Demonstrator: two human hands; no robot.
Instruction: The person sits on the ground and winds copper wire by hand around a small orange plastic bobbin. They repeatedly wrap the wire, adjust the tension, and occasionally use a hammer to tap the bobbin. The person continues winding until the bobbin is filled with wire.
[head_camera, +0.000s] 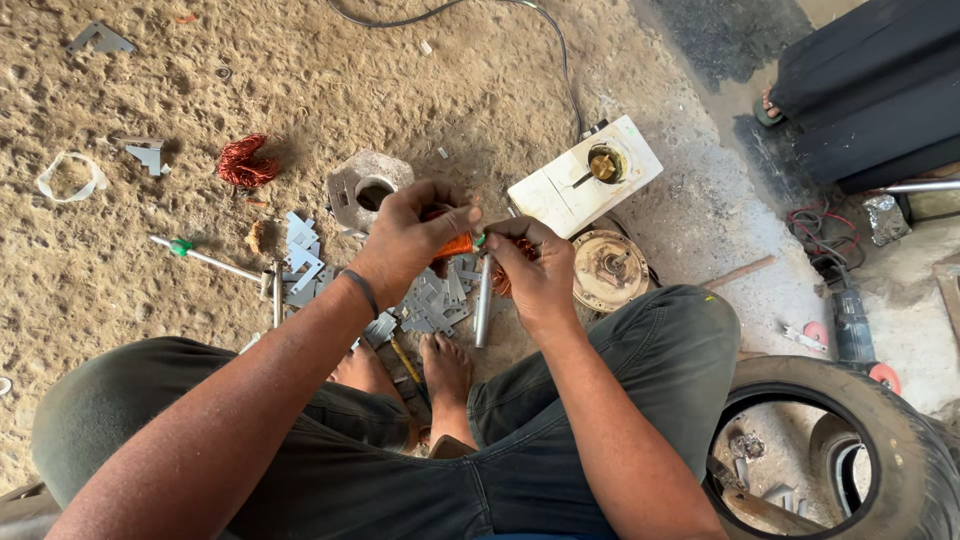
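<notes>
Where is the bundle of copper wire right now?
The copper wire bundle lies on the sandy ground at upper left of the head view, left of the grey metal housing.

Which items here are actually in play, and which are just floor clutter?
In hand:
- left hand pinching the orange coil piece
- right hand on the metal shaft
- grey metal laminations right beneath

Lying about:
- copper wire bundle
- screwdriver
- white motor housing
- round metal end plate
- tyre
- angle grinder

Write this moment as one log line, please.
left hand: grips orange part | right hand: holds metal rod | below: grey metal plates
</notes>
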